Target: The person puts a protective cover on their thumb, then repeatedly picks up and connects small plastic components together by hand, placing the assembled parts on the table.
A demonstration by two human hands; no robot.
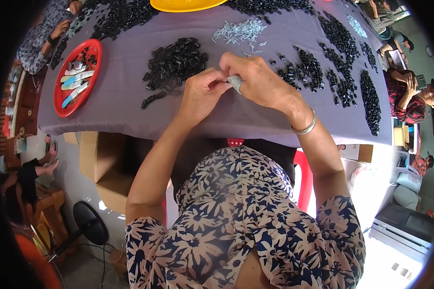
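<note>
Floral top [217, 207] bottom-center, left hand [199, 95] and right hand [264, 81] together above, can't tell if gripping anything, black-piece pile [177, 63] up-left, left hand nearer.

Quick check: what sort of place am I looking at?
Probably an informal handwork room: small black pieces lie heaped on a cloth-covered table, a red tray of handled tools sits on the left, and other people are around.

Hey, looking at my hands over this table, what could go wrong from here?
Your left hand is close to the loose black pile; a brush might scatter it. Stray pale slivers lie just beyond your right hand, so a knock could mix them with the black pieces on its right.
</note>
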